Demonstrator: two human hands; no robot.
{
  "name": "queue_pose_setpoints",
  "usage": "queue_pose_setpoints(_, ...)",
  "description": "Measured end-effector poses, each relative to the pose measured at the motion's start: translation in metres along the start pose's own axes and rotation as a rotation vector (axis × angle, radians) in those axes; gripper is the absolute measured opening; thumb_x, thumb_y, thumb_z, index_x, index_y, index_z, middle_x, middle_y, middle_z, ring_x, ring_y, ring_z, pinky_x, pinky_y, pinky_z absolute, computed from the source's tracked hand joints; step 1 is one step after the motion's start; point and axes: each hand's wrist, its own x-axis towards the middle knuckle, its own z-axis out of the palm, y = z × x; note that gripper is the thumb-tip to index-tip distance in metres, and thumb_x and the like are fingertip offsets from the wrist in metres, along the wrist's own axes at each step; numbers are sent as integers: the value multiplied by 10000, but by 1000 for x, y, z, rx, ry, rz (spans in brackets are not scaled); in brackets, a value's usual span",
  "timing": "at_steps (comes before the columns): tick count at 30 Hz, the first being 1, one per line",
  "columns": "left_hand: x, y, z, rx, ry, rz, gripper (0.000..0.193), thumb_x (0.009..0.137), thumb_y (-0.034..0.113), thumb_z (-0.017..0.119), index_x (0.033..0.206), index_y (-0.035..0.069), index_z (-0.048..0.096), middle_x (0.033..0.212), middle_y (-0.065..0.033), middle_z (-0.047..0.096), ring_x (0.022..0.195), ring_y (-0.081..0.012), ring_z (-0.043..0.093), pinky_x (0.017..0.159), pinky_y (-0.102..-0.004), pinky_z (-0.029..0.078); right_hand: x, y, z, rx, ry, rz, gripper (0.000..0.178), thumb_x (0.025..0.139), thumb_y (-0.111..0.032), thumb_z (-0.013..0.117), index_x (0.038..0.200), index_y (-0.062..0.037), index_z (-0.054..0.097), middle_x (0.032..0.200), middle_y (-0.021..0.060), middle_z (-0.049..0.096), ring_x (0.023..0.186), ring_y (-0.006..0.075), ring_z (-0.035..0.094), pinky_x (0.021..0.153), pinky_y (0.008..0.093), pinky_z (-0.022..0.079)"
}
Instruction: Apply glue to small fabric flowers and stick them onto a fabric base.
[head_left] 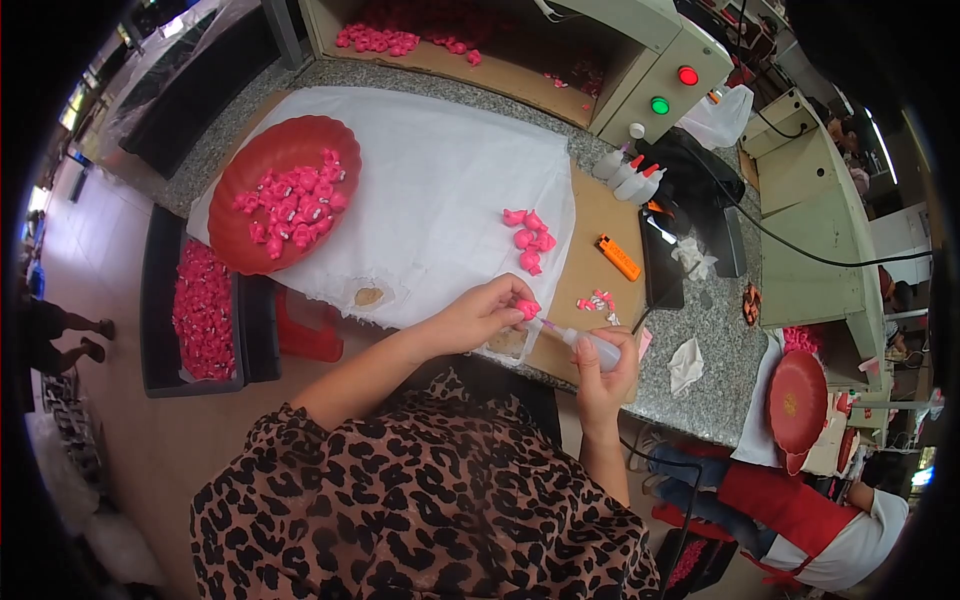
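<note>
A small pink molded figure [527,309] is pinched in the fingertips of my left hand [484,314], over the table's front edge. My right hand [606,372] grips a translucent squeeze bottle [596,349], whose thin nozzle points left and reaches the figure; whether the tip touches it I cannot tell. Several more pink figures [530,240] lie in a small group just beyond my hands on a white sheet [430,190]. Tiny pink and white pieces [597,301] are scattered on the brown board to the right, near an orange utility knife [618,257].
A red scalloped bowl [235,190] of pink figures stands at the left, above a dark crate [205,370] full of them. White bottles with red caps [635,182] stand at the back right by a control box [665,90]. Another person [800,520] sits at the lower right.
</note>
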Motion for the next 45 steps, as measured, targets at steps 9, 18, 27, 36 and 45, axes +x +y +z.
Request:
queue_pose_setpoints(9, -1, -1, -4, 65, -14, -46, 170, 877, 61, 385, 1034, 8, 424, 882, -41, 503, 768, -94, 505, 722, -222, 416, 2, 0, 0, 65, 1, 36, 150, 795, -83, 554, 852, -1, 441, 832, 56, 438, 607, 96, 492, 536, 195, 418)
queue_pose_setpoints(18, 0, 0, -3, 77, 0, -63, 169, 872, 49, 387, 1031, 6, 426, 891, -45, 502, 770, -97, 504, 722, -223, 415, 1, 0, 1, 63, 15, 36, 151, 792, -77, 555, 854, 1, 442, 829, 57, 442, 599, 98, 493, 528, 194, 424)
queue_pose_setpoints(27, -1, -1, 2, 4, 63, 52, 171, 810, -5, 469, 974, 10, 421, 934, -60, 492, 866, -114, 499, 768, -250, 428, -3, -2, 5, 60, 27, 39, 159, 794, -85, 557, 858, -1, 438, 834, 59, 451, 598, 98, 502, 506, 184, 419)
queue_pose_setpoints(36, -1, -13, 7, -33, 204, 159, 176, 756, -64, 532, 843, 10, 398, 994, -94, 477, 936, -129, 490, 822, -257, 428, -16, -6, 20, 209, 191, 89, 169, 800, -77, 547, 897, -9, 426, 869, 61, 443, 618, 100, 499, 519, 184, 418)
queue_pose_setpoints(45, -2, -13, 7, -52, 233, 164, 175, 756, -59, 540, 829, 10, 397, 998, -104, 478, 929, -131, 497, 821, -258, 434, -18, 2, 23, 166, 132, 8, 176, 799, -64, 547, 901, 0, 420, 886, 74, 425, 660, 109, 496, 565, 198, 433)
